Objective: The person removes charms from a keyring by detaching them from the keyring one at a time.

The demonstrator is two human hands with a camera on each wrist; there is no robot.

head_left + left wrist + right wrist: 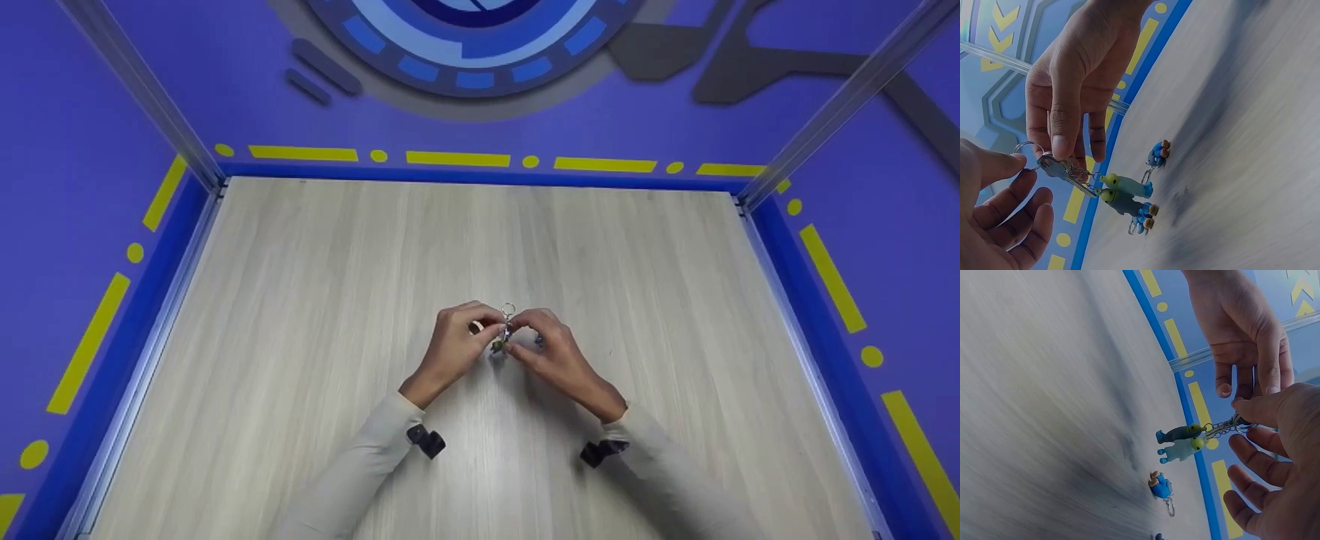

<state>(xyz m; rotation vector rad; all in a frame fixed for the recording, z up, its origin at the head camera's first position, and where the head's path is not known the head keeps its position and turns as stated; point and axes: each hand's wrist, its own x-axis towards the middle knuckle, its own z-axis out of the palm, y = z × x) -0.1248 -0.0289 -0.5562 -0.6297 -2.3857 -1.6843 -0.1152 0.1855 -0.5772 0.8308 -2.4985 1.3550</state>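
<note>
Both hands meet in front of the person over the table. Thumb and index finger of the left hand (pixel 456 335) pinch a metal key ring (pixel 1028 142). My right hand (pixel 553 349) pinches close beside, at the head of a silver key (pixel 1064 171) on that ring; its grip is partly hidden by the fingers. From short chains (pixel 1219 429) hang two small figurines with yellow-green heads, one with a pale teal body (pixel 1180 450), the other with a dark grey body (pixel 1178 433).
Two small blue figurines with brown feet and metal rings lie on the wood-grain table (pixel 337 247) beyond the hands; one blue figurine (pixel 1159 153) sits apart from the other (pixel 1143 219). Blue panels with yellow dashes wall the table's back and sides.
</note>
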